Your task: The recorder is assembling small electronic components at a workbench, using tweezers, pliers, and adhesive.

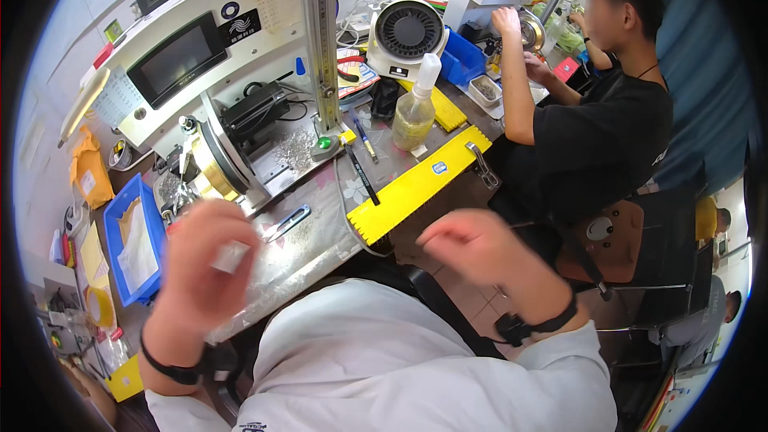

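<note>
Fingers [228, 220] of the left grip [210, 264] curl in a blur, with a small white piece [230, 257] against them at about three o'clock; whether it is held I cannot tell. Blue-edged tool [290, 222] lies on the desk [308, 252] at two o'clock from that grip. Right grip [472, 246] is bunched narrow, the yellow strip [418, 184] at its eleven o'clock
</note>
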A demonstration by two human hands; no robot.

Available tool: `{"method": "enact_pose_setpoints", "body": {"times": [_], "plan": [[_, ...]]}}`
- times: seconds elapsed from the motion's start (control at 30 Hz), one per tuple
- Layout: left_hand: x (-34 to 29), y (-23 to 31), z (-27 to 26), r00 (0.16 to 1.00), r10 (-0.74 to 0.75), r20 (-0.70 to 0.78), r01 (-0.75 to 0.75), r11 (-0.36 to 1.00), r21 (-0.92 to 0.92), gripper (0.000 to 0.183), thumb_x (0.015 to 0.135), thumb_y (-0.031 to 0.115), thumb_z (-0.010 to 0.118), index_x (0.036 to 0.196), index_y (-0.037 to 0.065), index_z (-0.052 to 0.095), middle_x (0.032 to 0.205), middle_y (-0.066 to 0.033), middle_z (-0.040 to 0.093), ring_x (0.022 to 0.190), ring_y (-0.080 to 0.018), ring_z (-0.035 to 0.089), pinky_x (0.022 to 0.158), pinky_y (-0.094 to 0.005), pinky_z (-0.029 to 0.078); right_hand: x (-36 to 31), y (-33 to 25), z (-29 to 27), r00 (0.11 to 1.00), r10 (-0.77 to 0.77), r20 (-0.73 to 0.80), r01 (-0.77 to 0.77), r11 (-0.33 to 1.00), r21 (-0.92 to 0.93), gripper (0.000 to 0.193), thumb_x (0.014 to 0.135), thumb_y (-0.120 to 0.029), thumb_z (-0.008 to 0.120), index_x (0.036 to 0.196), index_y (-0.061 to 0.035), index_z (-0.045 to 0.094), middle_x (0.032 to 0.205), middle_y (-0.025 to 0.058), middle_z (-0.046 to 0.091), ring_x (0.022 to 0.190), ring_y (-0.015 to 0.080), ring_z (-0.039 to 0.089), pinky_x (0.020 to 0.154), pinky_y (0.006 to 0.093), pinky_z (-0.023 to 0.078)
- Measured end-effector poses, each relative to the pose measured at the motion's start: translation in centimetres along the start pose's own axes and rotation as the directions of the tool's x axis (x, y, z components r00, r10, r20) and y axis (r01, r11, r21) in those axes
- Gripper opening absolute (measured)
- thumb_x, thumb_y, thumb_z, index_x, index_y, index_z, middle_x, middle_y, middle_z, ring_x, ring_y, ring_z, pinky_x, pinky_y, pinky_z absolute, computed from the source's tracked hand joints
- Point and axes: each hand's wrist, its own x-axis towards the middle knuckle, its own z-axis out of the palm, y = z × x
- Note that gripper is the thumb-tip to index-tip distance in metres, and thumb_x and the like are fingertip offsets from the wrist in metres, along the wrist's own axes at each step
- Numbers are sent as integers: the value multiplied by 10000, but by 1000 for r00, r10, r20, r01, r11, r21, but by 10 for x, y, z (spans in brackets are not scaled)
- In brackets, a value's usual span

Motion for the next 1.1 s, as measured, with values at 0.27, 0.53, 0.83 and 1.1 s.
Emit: {"method": "enact_pose_setpoints", "body": {"times": [0.27, 0.53, 0.83, 1.1], "plan": [[-42, -40, -81, 842, -348, -413, 186, 905, -384, 62, 913, -20, 513, 955, -3, 555, 904, -42, 528, 795, -99, 483, 726, -234, 393, -26, 3, -122, 815, -165, -556, 96, 984, -151, 109, 911, -113, 619, 962, -26, 661, 821, -27, 614, 750, 26, 531, 682, 180, 431], [-12, -2, -35, 928, -360, -97, 322, 905, -278, 98, 826, -44, 646, 890, 19, 608, 792, -27, 601, 727, -101, 552, 642, -233, 440, 6, -78, -68, 884, -415, -215, 216, 771, -598, 225, 834, -153, 669, 1041, -65, 660, 1038, 86, 655, 1049, 265, 584, 1062, 440, 344], [7, 31, -24, 927, -375, 1, 360, 889, -283, 71, 893, 70, 633, 899, 1, 615, 704, -25, 607, 612, -70, 550, 563, -225, 453, 60, -128, 46, 486, -869, 94, 738, 351, -576, 177, 747, -173, 737, 904, -127, 669, 896, 17, 581, 901, 237, 564, 954, 470, 427], [-2, 30, -27, 892, -452, 5, 432, 851, -299, 60, 870, 66, 652, 881, 11, 633, 683, 1, 595, 588, -50, 508, 533, -219, 416, 78, -124, 70, 387, -916, 104, 722, 231, -652, 133, 721, -133, 727, 814, -127, 632, 841, 3, 587, 840, 208, 584, 926, 443, 448]]}}
